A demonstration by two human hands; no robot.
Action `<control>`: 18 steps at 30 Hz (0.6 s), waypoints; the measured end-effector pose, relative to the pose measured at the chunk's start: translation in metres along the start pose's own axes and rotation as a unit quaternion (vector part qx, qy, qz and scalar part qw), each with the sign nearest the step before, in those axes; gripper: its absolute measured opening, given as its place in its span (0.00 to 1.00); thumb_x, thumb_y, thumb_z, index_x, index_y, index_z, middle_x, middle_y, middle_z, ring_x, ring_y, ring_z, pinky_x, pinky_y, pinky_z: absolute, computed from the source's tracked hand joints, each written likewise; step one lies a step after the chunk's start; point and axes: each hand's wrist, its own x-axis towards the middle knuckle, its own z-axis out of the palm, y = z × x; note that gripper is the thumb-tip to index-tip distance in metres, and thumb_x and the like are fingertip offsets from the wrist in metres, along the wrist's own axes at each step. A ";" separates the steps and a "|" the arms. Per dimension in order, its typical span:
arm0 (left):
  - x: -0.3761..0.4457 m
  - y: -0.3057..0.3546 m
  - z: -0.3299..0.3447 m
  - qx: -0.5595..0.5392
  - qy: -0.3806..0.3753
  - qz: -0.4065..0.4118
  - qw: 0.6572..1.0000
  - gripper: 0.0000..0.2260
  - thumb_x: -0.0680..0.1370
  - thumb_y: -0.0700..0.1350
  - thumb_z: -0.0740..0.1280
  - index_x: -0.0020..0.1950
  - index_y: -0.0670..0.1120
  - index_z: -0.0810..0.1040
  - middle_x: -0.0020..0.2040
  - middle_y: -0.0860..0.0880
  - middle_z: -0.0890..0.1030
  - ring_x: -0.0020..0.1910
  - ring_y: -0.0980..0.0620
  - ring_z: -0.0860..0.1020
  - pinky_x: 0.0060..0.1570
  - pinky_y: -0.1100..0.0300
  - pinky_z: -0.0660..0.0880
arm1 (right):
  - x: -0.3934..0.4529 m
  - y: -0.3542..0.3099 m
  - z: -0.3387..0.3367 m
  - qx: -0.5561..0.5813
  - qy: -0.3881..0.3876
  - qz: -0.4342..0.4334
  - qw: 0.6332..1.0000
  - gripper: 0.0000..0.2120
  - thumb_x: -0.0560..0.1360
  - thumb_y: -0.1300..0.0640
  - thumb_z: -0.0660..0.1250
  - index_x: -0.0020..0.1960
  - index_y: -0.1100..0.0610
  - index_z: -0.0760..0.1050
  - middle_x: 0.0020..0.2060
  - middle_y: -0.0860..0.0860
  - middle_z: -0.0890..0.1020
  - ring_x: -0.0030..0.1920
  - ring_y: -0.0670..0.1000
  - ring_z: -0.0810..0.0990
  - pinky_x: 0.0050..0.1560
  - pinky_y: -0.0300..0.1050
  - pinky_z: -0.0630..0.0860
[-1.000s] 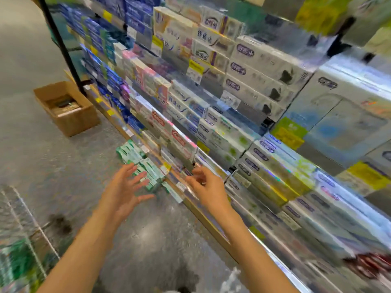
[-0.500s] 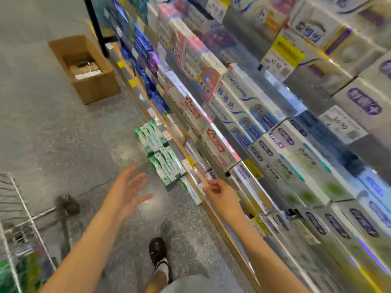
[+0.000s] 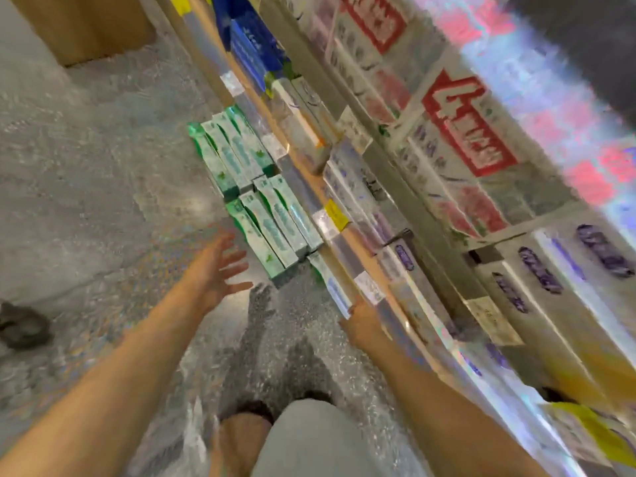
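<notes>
My left grip (image 3: 220, 270) hangs over the floor (image 3: 86, 184) with its fingers spread and straight, holding nothing; it sits just short of the green boxes (image 3: 241, 160), which lie in two rows on the floor, packed side by side along the foot of the bottom shelf (image 3: 349, 237); my right grip (image 3: 363, 323) is down at that shelf's edge, against the near end of a pale box (image 3: 330, 284) beside the nearer green row; blur hides the fingers, so I cannot tell whether it clasps the box or merely touches it; a cardboard carton (image 3: 86, 25) stands further up the aisle.
</notes>
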 end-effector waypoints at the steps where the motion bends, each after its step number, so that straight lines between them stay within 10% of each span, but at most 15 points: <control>1: 0.028 -0.011 0.004 0.001 0.000 0.001 1.000 0.21 0.80 0.53 0.60 0.71 0.49 0.66 0.71 0.40 0.67 0.53 0.44 0.73 0.47 0.45 0.72 | 0.023 0.008 0.016 -0.036 0.005 -0.009 0.999 0.15 0.78 0.56 0.61 0.35 0.54 0.62 0.33 0.51 0.68 0.32 0.51 0.70 0.38 0.51 0.73; 4: 0.099 -0.042 0.013 0.012 0.031 0.000 0.999 0.23 0.78 0.54 0.63 0.71 0.50 0.65 0.72 0.41 0.65 0.64 0.43 0.69 0.53 0.46 0.71 | 0.082 0.019 0.057 -0.116 0.012 -0.052 0.992 0.05 0.80 0.60 0.58 0.49 0.61 0.70 0.45 0.57 0.75 0.41 0.53 0.75 0.42 0.48 0.69; 9: 0.180 -0.073 0.020 0.015 0.053 0.014 0.998 0.21 0.79 0.52 0.64 0.70 0.47 0.67 0.72 0.45 0.65 0.71 0.43 0.65 0.66 0.50 0.66 | 0.162 0.030 0.129 -0.167 0.098 -0.138 0.971 0.26 0.79 0.62 0.56 0.74 0.66 0.52 0.74 0.60 0.56 0.74 0.59 0.56 0.72 0.51 0.55; 16: 0.214 -0.098 0.019 0.010 0.010 0.020 1.000 0.07 0.76 0.49 0.68 0.48 0.46 0.75 0.53 0.44 0.79 0.39 0.49 0.77 0.34 0.56 0.75 | 0.205 0.045 0.170 -0.238 0.174 -0.093 0.951 0.37 0.79 0.67 0.52 0.70 0.62 0.23 0.70 0.56 0.26 0.69 0.54 0.25 0.65 0.52 0.23; 18: 0.222 -0.103 0.021 0.008 0.005 0.037 0.999 0.11 0.76 0.48 0.68 0.55 0.44 0.76 0.52 0.46 0.80 0.40 0.50 0.77 0.30 0.57 0.75 | 0.209 0.049 0.173 -0.239 0.179 -0.101 0.949 0.37 0.79 0.66 0.52 0.67 0.60 0.21 0.67 0.55 0.22 0.67 0.54 0.23 0.62 0.50 0.19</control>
